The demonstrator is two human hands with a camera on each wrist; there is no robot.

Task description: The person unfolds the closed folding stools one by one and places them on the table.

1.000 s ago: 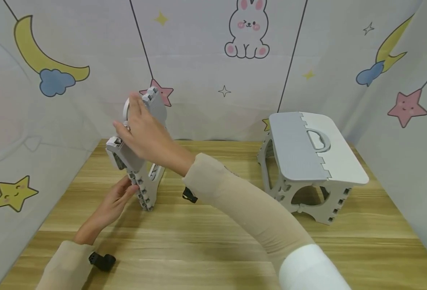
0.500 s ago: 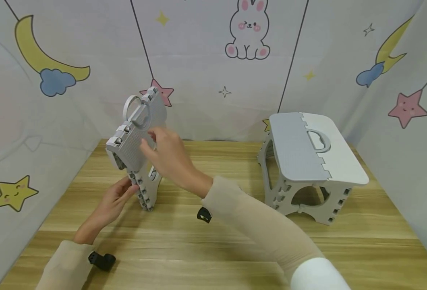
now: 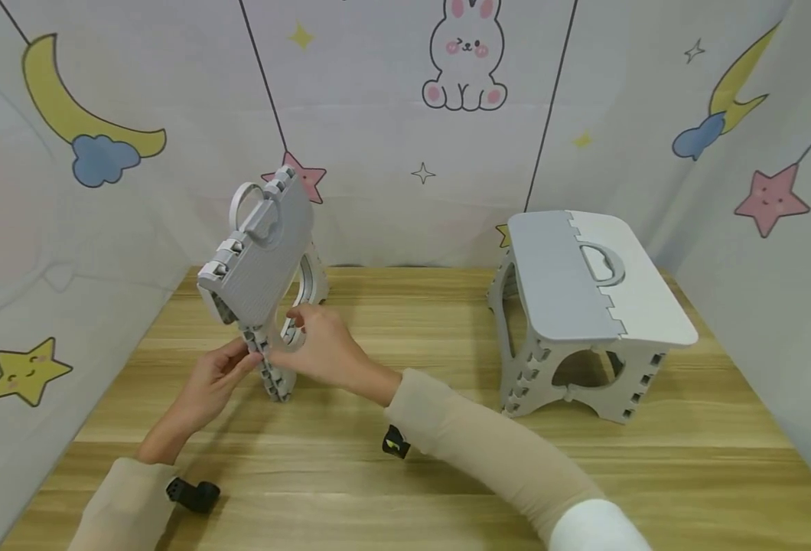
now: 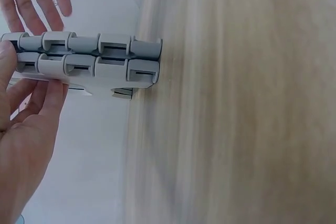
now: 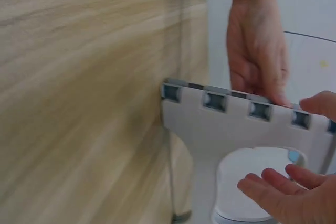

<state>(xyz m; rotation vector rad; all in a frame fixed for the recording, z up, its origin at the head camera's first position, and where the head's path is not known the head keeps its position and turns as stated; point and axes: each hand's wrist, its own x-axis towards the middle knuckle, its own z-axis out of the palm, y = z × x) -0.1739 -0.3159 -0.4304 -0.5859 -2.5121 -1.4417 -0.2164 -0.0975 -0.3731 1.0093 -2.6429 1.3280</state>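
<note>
A grey-and-white folding stool (image 3: 268, 252), folded nearly flat, stands upright on its legs at the left, its carry handle (image 3: 240, 205) sticking up from the top fold. My left hand (image 3: 209, 386) pinches the hinged near leg edge (image 4: 113, 59), thumb on one side and fingers on the other. Close to the same leg is my right hand (image 3: 330, 348), its thumb near the hinged edge and its fingers loosely extended beside the leg's opening, as the right wrist view shows. A second folding stool (image 3: 564, 275), unfolded, stands on the right with its seat flat.
Both stools stand on a wood-grain table (image 3: 405, 490). A white cloth backdrop (image 3: 378, 99) printed with a rabbit, moons and stars hangs behind and at both sides. Black wrist devices (image 3: 194, 495) sit at each cuff.
My right hand has left the top of the folded stool by its handle and moved down to the near leg. My left hand keeps its hold in the same place.
</note>
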